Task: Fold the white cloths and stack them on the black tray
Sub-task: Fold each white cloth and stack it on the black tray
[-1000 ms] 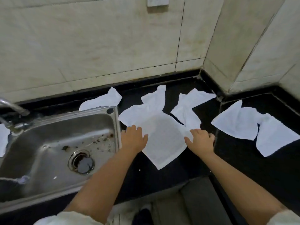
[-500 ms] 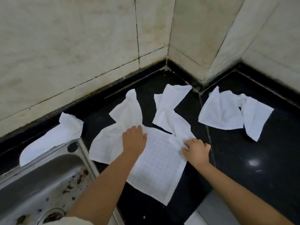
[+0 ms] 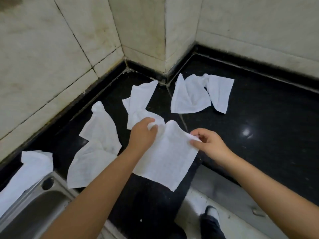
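Note:
A white cloth (image 3: 165,157) lies spread on the black counter (image 3: 259,144) in front of me. My left hand (image 3: 142,133) pinches its far left corner and my right hand (image 3: 209,144) pinches its far right corner; both corners are lifted off the counter. Several other white cloths lie crumpled around it: one to the left (image 3: 94,152), one behind (image 3: 139,99), two at the back right (image 3: 188,95), and one draped at the sink's edge (image 3: 29,171). No black tray is in view.
A steel sink (image 3: 31,209) sits at the lower left. Tiled walls (image 3: 51,49) meet in a jutting corner at the counter's back. Below the counter's front edge are the floor and my foot (image 3: 211,216).
Both hands went from pressing flat on the cloth to pinching its far corners and lifting them. The view has swung right, so most of the sink has left the frame.

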Demonstrator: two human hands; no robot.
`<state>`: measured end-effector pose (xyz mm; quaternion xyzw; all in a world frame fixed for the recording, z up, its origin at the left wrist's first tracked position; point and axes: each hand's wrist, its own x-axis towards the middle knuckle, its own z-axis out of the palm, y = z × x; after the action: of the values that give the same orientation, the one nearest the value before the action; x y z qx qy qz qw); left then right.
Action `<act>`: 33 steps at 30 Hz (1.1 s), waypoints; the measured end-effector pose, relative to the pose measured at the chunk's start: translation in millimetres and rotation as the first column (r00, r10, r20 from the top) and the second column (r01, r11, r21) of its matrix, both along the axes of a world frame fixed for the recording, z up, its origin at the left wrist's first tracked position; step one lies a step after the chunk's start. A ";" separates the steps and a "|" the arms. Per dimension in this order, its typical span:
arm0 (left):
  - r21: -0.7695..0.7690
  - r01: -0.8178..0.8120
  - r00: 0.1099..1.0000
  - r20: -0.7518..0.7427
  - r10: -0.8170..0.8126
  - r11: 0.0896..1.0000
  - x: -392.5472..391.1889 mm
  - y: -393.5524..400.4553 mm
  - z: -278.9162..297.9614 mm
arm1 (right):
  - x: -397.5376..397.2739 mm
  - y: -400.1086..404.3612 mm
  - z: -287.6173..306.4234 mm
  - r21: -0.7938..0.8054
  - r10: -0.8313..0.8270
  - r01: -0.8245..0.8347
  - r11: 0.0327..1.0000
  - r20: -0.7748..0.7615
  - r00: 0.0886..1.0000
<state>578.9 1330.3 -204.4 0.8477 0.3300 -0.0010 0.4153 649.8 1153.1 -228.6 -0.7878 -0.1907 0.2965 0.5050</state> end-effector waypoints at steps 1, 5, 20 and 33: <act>0.000 0.051 0.998 0.045 -0.051 0.999 10.1 -18.2 12.5 | 5.0 -19.9 9.8 0.023 -0.019 0.019 1.000 -0.004 1.000; 0.025 0.166 0.969 0.179 -0.168 0.986 68.5 -102.7 47.1 | 37.7 -109.1 36.7 0.065 -0.201 0.198 0.978 0.048 0.978; 0.140 0.519 0.672 0.543 -0.503 0.843 214.2 -398.0 50.9 | 127.0 -450.2 89.3 -0.161 -0.305 0.617 0.770 0.756 0.579; -0.193 0.953 0.140 -0.407 -0.902 0.235 178.8 -430.8 -60.6 | 45.3 -525.5 -48.4 -0.572 -0.081 0.053 0.819 -0.022 0.997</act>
<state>757.7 899.4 -265.0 0.8646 -0.1801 -0.4287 0.1906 695.1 627.6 -277.0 -0.9020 -0.0541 0.3398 0.2607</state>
